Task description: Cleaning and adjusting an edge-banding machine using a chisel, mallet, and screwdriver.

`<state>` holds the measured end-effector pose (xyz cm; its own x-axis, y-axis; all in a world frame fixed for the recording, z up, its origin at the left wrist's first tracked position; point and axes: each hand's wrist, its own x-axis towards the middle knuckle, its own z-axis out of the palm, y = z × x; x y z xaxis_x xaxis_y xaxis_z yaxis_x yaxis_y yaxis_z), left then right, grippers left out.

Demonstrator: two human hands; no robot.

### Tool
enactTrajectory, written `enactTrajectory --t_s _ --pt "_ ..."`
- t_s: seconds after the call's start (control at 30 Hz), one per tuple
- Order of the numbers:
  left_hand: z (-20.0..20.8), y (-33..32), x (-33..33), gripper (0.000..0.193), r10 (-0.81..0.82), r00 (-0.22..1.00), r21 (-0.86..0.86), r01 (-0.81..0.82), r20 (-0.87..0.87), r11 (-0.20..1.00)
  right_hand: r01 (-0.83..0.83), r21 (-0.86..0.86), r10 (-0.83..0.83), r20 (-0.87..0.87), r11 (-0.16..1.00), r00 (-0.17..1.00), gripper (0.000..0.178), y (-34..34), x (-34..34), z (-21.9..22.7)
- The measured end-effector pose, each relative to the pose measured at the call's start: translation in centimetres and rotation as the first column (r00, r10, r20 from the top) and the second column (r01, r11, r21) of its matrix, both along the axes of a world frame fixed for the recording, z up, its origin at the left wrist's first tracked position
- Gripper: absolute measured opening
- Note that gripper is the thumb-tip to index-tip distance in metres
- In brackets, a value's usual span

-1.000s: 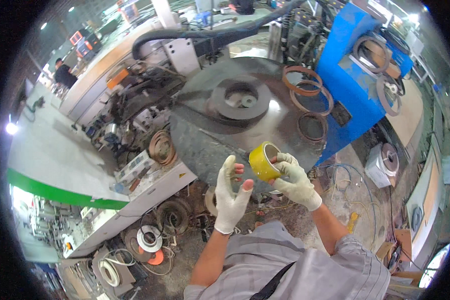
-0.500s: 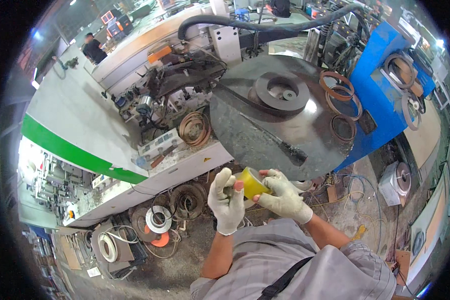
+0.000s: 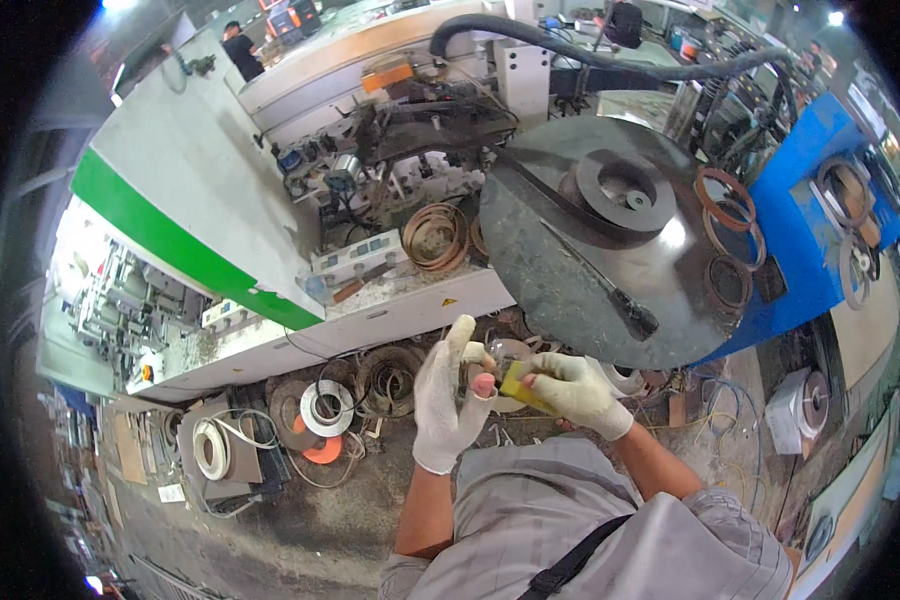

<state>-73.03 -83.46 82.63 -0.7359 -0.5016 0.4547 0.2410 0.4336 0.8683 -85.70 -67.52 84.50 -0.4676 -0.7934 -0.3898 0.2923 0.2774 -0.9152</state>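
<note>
**While your R hand (image 3: 580, 393) grips the yellow roll (image 3: 517, 387), your L hand (image 3: 448, 405) is half open beside it**

Your R hand, white-gloved, is closed on the roll w/ thumb & fingers at its R side. Your L hand, also white-gloved, is part open: index up, thumb apart from it, bare thumb tip showing. Can't tell if the L fingertips touch the roll; too blurred there.

Roll pos.: btwn your hands, L of your R hand, just beside your L thumb. It's held up on your side of the round dark desk (image 3: 550, 300), past its near edge; exact tilt unclear b/c of blur.

On the desk: thick grey ring (image 3: 660, 200) toward the far side, long dark tool (image 3: 635, 315) lying slantwise, brown rings (image 3: 725, 190) by the R edge. Blue machine part (image 3: 805, 290) just R of the desk.

Labels: yellow triangle sticker (image 3: 449, 301) on the white cabinet front (image 3: 390, 322), L of the desk; its mark is too small to make out. Green band (image 3: 170, 232) runs along the machine farther L. Any print on the roll is lost in blur.

Floor, L of your L hand: white ring (image 3: 347, 405) w/ orange disc (image 3: 322, 450) near it.
</note>
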Motion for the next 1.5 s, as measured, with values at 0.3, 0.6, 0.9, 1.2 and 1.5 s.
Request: enactTrajectory --t_s 0.3,0.6,0.9,1.2,1.5 --pt "-0.9 -3.6 1.5 0.059 0.547 0.824 -0.505 -0.413 0.147 0.758 0.127 0.006 -0.126 -0.119 0.992 0.985 0.024 1.3 -2.8 -0.9" --pt "-1.7 -0.6 -0.2 0.071 0.466 0.880 -0.602 -0.422 -0.092 0.678 -0.164 0.156 0.212 -0.376 0.974 0.902 0.034 -1.7 -1.3 2.7" --pt "-2.4 0.9 0.4 0.040 0.473 0.823 -0.782 -0.507 -0.315 0.361 -0.191 0.233 0.297 -0.617 0.953 0.728 0.037 -3.4 -1.0 1.4" --pt "-2.5 0.6 1.8 0.025 0.463 0.879 -0.865 -0.315 -0.111 0.391 -0.221 0.367 0.423 -0.687 0.904 0.591 0.039 -4.6 -0.9 1.6" --pt "-4.8 1.2 1.5 0.036 0.511 0.860 -0.431 -0.462 -0.004 0.775 -0.252 0.221 0.335 -0.621 0.942 0.709 0.059 -2.6 -0.5 1.9"
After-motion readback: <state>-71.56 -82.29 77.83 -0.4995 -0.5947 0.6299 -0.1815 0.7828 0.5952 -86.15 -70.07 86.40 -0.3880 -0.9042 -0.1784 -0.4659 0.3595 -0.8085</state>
